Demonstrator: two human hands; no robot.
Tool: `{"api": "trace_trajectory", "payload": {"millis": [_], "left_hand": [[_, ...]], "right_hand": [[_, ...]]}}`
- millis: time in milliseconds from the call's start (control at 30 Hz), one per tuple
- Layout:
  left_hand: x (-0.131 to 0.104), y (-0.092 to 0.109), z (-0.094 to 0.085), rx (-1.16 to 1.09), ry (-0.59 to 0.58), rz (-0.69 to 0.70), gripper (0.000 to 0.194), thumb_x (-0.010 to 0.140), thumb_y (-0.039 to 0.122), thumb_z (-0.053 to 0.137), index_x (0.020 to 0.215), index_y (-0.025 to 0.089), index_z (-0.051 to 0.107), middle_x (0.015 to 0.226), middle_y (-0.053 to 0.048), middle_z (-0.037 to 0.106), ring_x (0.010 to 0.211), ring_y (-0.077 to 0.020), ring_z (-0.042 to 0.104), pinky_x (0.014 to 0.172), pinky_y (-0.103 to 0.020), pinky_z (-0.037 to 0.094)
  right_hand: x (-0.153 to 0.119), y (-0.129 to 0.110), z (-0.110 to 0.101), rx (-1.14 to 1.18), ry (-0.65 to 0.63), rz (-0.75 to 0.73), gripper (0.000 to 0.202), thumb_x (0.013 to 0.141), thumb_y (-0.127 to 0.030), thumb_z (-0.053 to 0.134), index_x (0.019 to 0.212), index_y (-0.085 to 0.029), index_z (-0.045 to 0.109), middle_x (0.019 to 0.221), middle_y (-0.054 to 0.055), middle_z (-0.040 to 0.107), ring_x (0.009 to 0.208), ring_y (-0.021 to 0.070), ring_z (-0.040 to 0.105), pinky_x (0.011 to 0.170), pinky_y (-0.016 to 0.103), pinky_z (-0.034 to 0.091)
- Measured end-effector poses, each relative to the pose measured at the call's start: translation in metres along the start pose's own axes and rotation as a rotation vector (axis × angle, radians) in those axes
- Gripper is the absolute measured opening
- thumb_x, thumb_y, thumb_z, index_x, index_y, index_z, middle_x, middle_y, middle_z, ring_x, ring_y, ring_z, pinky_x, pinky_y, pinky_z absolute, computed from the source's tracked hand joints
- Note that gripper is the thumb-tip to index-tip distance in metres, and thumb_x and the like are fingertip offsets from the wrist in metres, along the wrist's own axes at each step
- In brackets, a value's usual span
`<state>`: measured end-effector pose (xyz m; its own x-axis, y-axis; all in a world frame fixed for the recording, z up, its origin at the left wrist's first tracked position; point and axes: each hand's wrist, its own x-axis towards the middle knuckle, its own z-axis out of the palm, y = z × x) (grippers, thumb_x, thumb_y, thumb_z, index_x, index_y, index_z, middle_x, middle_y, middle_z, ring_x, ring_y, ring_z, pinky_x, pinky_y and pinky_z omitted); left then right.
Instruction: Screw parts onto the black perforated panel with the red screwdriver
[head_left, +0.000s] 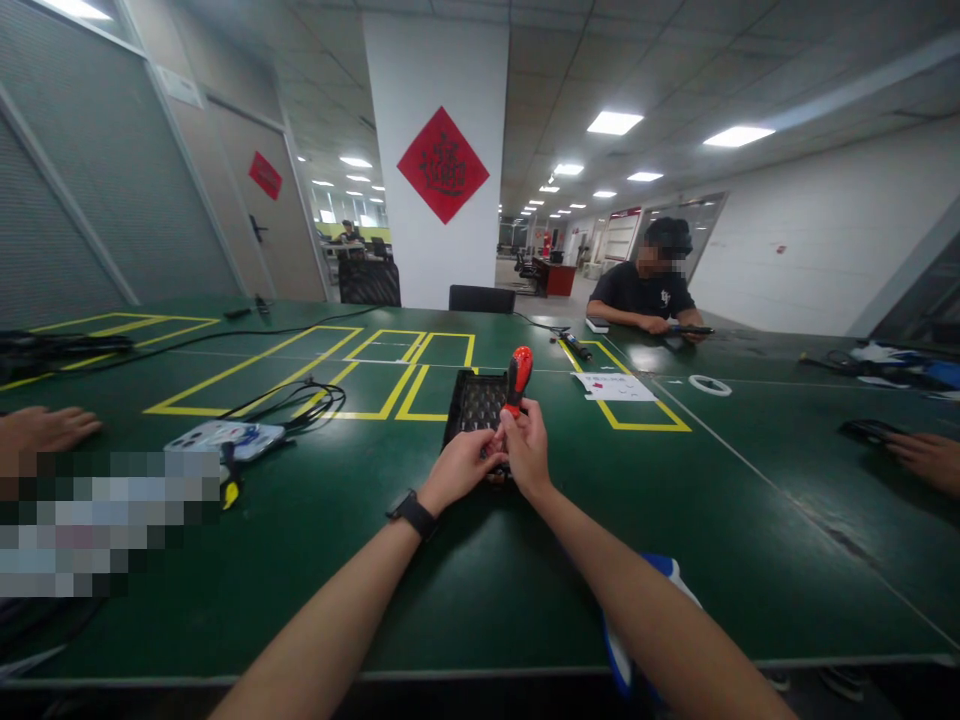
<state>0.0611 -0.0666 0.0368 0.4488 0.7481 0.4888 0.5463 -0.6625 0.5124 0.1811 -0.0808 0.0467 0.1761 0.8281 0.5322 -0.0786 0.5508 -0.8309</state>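
A red and black screwdriver stands nearly upright in my right hand, its handle pointing up and its lower end hidden by my fingers. My left hand, with a black watch on the wrist, has its fingers pinched together against the right hand near the tool's lower end. What the left fingers hold, if anything, is too small and covered to make out. Under and behind both hands lies an open black case with rows of small pieces, perhaps bits, its near part hidden by the hands.
Yellow tape rectangles mark the green table. A white phone and cables lie left, a paper sheet and a tape ring right. Other people's hands rest at both sides; a person sits across.
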Motion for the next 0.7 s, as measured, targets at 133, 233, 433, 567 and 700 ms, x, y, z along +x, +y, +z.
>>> {"api": "trace_trajectory", "payload": {"millis": [133, 233, 433, 567, 700], "left_hand": [[0.0, -0.003, 0.001, -0.037, -0.014, 0.006, 0.016, 0.077, 0.029, 0.056, 0.071, 0.014, 0.058, 0.069, -0.002, 0.062, 0.063, -0.0127, 0.054, 0.06, -0.021, 0.037], [-0.001, -0.003, 0.0, -0.057, -0.029, 0.007, 0.015, 0.079, 0.026, 0.052, 0.075, 0.014, 0.06, 0.075, -0.003, 0.064, 0.069, -0.014, 0.057, 0.063, -0.021, 0.039], [-0.001, 0.002, -0.003, -0.016, -0.038, 0.026, 0.015, 0.08, 0.023, 0.049, 0.084, 0.015, 0.061, 0.078, -0.005, 0.064, 0.072, -0.0151, 0.057, 0.065, -0.023, 0.039], [-0.002, 0.007, -0.004, 0.108, 0.016, 0.076, 0.01, 0.078, 0.025, 0.053, 0.077, 0.016, 0.058, 0.075, -0.003, 0.061, 0.071, -0.0147, 0.055, 0.068, -0.024, 0.038], [-0.003, 0.006, -0.003, 0.179, 0.021, 0.1, 0.013, 0.076, 0.028, 0.057, 0.074, 0.016, 0.055, 0.07, -0.002, 0.058, 0.069, -0.014, 0.053, 0.068, -0.025, 0.036]], "right_hand": [[0.001, 0.0, 0.0, -0.001, 0.003, 0.01, 0.029, 0.081, -0.037, 0.05, 0.104, -0.02, 0.045, 0.061, -0.004, 0.054, 0.05, 0.0082, 0.05, 0.048, 0.018, 0.042], [0.002, 0.002, -0.001, 0.002, 0.003, 0.039, 0.029, 0.084, -0.038, 0.044, 0.104, -0.019, 0.048, 0.058, -0.004, 0.052, 0.046, 0.0071, 0.046, 0.045, 0.017, 0.039], [0.001, 0.002, 0.0, -0.013, -0.008, 0.02, 0.028, 0.084, -0.038, 0.044, 0.102, -0.018, 0.051, 0.061, -0.003, 0.051, 0.05, 0.0068, 0.045, 0.047, 0.017, 0.039], [-0.001, -0.001, 0.0, -0.008, 0.004, -0.004, 0.026, 0.082, -0.036, 0.048, 0.102, -0.02, 0.048, 0.064, -0.003, 0.052, 0.053, 0.0077, 0.048, 0.051, 0.018, 0.042], [-0.001, -0.001, 0.001, 0.003, 0.012, 0.0, 0.028, 0.081, -0.036, 0.049, 0.103, -0.02, 0.044, 0.069, -0.003, 0.054, 0.053, 0.0079, 0.05, 0.052, 0.019, 0.043]]}}
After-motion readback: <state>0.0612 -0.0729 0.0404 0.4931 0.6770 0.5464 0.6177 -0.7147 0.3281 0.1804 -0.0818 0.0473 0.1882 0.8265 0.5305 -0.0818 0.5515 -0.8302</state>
